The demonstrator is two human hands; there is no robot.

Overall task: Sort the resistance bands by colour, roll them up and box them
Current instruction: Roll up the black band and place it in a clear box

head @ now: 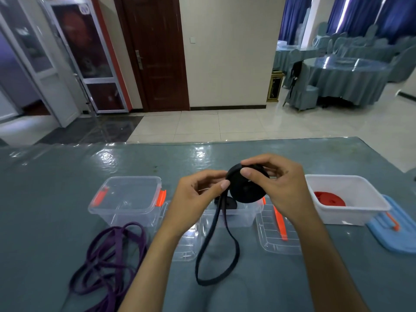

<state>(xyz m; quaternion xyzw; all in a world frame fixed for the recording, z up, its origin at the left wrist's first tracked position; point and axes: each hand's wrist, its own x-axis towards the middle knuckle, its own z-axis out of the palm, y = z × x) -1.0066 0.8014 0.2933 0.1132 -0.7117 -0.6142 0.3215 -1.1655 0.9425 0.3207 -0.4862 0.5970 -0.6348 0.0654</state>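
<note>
Banquet hall or restaurant dining room. Indicated by round tables draped in blue-grey cloth with glass tops at far right, matching covered chairs, blue curtains, polished tile floor, dark wooden door at far centre.

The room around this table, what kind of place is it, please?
Probably a banquet or restaurant hall. Behind the work table stand round tables draped in blue-grey cloth, chairs with matching covers and blue curtains, on a pale tiled floor.
</note>
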